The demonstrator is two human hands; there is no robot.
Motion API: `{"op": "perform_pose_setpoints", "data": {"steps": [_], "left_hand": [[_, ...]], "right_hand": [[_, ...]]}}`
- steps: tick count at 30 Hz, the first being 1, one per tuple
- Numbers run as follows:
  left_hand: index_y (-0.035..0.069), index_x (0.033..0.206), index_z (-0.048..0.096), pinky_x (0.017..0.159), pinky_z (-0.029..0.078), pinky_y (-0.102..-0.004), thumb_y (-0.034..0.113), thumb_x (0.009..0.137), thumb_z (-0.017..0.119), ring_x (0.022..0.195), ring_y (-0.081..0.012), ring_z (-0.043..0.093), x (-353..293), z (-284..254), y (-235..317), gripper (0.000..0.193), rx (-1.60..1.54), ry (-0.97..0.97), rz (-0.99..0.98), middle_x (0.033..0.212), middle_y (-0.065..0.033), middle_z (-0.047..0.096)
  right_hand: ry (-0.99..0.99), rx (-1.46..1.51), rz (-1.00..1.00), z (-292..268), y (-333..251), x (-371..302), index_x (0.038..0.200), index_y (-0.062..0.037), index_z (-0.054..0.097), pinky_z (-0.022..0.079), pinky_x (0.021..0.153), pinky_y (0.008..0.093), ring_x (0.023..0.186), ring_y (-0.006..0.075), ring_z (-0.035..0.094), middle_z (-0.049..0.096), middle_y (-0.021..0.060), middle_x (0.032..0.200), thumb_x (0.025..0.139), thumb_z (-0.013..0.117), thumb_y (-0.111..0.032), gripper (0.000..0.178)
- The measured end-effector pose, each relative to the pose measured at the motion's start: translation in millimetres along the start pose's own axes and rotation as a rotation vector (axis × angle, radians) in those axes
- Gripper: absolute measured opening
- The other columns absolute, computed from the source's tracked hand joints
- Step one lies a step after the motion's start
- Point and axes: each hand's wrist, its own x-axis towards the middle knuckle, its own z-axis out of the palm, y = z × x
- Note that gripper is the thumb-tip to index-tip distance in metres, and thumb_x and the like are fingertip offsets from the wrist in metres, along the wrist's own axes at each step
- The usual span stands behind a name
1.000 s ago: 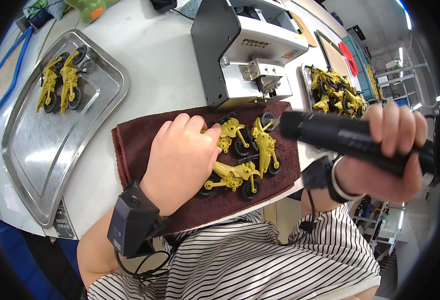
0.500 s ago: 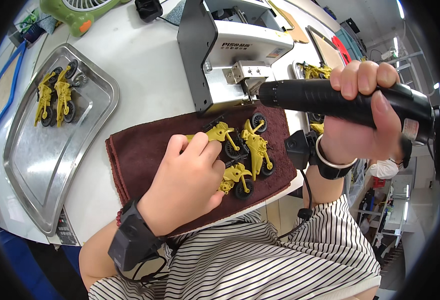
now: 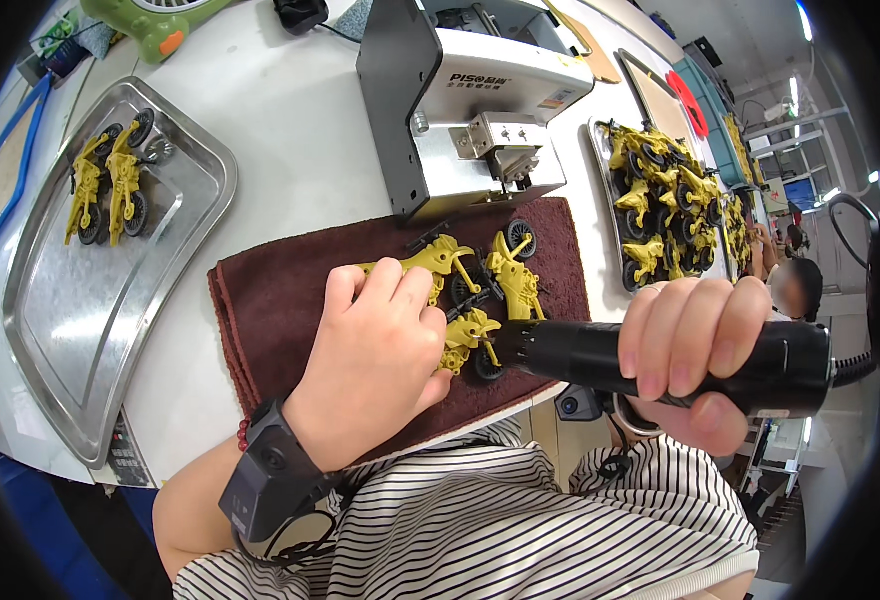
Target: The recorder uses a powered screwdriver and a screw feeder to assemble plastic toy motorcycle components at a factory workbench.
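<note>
On a folded brown towel (image 3: 285, 305) lie three yellow toy motorcycles with black wheels. My left hand (image 3: 375, 350) has its fingers curled on the nearest toy motorcycle (image 3: 470, 330), partly covering it. Another toy motorcycle (image 3: 442, 257) lies just beyond my fingertips, and a third toy motorcycle (image 3: 510, 280) stretches along their right side. My right hand (image 3: 695, 345) is wrapped round a black electric screwdriver (image 3: 585, 352), held almost level. Its tip end points left, at the nearest toy's front fork and wheel; whether it touches cannot be made out.
Beyond the towel stands a silver and black screw feeder (image 3: 520, 80). A metal tray (image 3: 195, 190) on the left carries two toy motorcycles (image 3: 120, 185). Many more toy motorcycles (image 3: 665, 200) fill a tray at the right. A green fan (image 3: 150, 30) sits far left.
The screwdriver in my right hand has moved from the screw feeder's outlet down and toward me, to the nearest toy motorcycle. My left hand has stayed almost in place.
</note>
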Motion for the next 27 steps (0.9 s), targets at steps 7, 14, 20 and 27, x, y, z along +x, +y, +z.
{"op": "perform_pose_setpoints", "data": {"steps": [7,14,20,27], "left_hand": [[0.006,0.071,0.059,0.080,0.031,-0.0360,0.027,0.054,0.076,0.087,-0.0212,0.046,-0.7,2.6,1.9,0.033,-0.008,0.025,0.002,0.085,-0.0051,0.051],[0.006,0.070,0.059,0.079,0.031,-0.0355,0.028,0.055,0.076,0.084,-0.0192,0.048,-2.7,6.2,3.8,0.031,0.020,0.029,-0.012,0.081,-0.0039,0.052],[0.007,0.069,0.059,0.079,0.032,-0.0354,0.028,0.055,0.076,0.079,-0.0183,0.048,-4.1,4.3,0.6,0.030,0.008,0.032,-0.067,0.075,-0.0023,0.051],[0.007,0.069,0.060,0.080,0.032,-0.0350,0.030,0.056,0.076,0.078,-0.0177,0.047,-3.4,4.9,2.2,0.031,-0.028,0.035,-0.028,0.073,-0.0021,0.050]], "right_hand": [[0.003,-0.088,0.002,8.2,8.0,-0.9,0.086,-0.0086,0.044,0.046,0.057,0.0293,0.059,0.0159,0.054,0.053,0.0038,0.073,0.069,0.066,-0.005,0.027],[0.013,-0.082,-0.013,12.5,14.0,-3.2,0.088,-0.0046,0.049,0.050,0.060,0.0324,0.060,0.0180,0.057,0.057,0.0078,0.071,0.064,0.067,0.002,0.031],[0.028,0.042,-0.059,5.7,9.8,9.2,0.086,-0.0098,0.045,0.045,0.055,0.0288,0.057,0.0141,0.052,0.052,0.0023,0.072,0.068,0.065,-0.004,0.027],[0.298,-0.051,-0.320,-17.2,-22.9,36.5,0.085,-0.0074,0.042,0.032,0.069,0.0295,0.068,0.0134,0.040,0.041,0.0034,0.076,0.065,0.052,-0.011,0.023]]}}
